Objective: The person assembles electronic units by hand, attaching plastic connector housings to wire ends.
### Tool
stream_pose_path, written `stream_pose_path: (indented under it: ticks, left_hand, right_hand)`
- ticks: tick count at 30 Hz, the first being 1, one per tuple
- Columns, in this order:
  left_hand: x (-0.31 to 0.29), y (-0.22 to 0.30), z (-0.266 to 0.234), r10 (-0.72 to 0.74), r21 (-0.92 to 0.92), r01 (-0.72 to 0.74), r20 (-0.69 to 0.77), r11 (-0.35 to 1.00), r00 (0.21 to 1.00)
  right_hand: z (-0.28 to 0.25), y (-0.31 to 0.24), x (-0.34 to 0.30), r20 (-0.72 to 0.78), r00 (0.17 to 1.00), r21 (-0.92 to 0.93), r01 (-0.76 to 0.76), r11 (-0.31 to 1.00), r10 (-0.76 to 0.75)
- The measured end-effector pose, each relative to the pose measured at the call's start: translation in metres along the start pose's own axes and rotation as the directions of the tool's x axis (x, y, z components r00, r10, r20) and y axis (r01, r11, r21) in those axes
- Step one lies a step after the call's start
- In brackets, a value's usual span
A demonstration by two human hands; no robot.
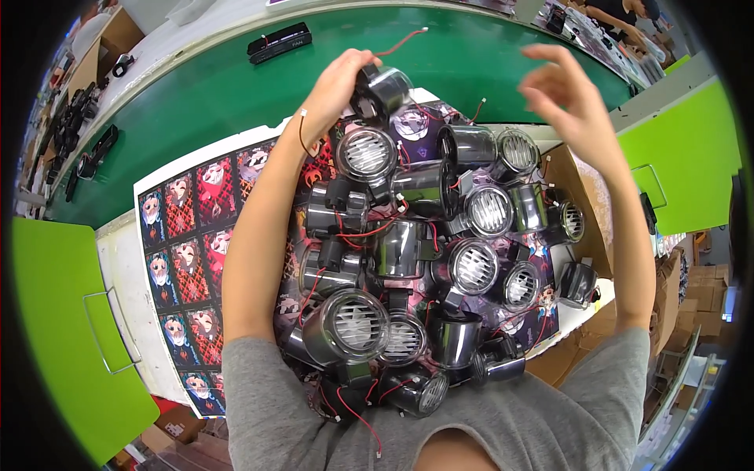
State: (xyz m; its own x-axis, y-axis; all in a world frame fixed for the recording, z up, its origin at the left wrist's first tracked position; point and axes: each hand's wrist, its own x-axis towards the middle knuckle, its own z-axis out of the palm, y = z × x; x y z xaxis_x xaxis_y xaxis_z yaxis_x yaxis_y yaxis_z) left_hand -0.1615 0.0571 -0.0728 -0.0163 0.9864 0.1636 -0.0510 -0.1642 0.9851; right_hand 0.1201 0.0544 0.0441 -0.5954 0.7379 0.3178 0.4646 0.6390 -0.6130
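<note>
Near the far side of the pile, my left hand [338, 85] is closed on a dark see-through plastic cylinder housing [383, 91]. A thin red wire with a small white plug trails from it over the green surface. My right hand [567, 102] is raised at the right, holding nothing, its fingers curved and apart and slightly blurred. Between my forearms lies a heap of similar housings, several with slatted round ends, such as one at the front [357, 326] and another [474, 265]. Red and black wires with white plugs tangle among them.
Under the heap lie printed sheets [186, 228] of cartoon figures in a grid. A black box [280, 43] stands on the green work surface [196, 102]. A cardboard box [577, 184] is beside the pile at right. Another person [620, 23] is at the far right.
</note>
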Motion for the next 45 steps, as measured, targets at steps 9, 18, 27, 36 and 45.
stream_pose_path:
  ticks: [9, 18, 27, 36, 45]
  left_hand:
    - [-0.004, 0.022, -0.023, -0.08, 0.054, 0.111, -0.41, 0.992, 0.909]
    - [-0.063, 0.061, -0.004, -0.184, 0.444, 0.014, 0.342, 0.896, 0.922]
    - [-0.067, 0.098, -0.001, -0.319, 0.828, -0.15, 0.367, 0.541, 0.874]
    - [-0.109, 0.106, -0.03, -0.257, 0.19, 0.198, 0.366, 0.961, 0.894]
    - [-0.098, 0.106, 0.005, -0.177, 0.421, 0.038, 0.297, 0.906, 0.938]
  right_hand:
    - [-0.117, 0.085, -0.124, -0.203, 0.845, -0.292, -0.535, 0.793, 0.495]
    - [-0.07, 0.082, -0.146, 0.153, 0.755, -0.185, -0.612, 0.769, 0.637]
    - [-0.073, 0.07, -0.143, -0.016, 0.771, -0.163, -0.631, 0.759, 0.637]
    - [-0.094, 0.067, -0.128, -0.104, 0.789, 0.108, -0.596, 0.796, 0.605]
    - [-0.019, -0.013, -0.04, 0.083, 0.954, 0.279, -0.298, 0.913, 0.287]
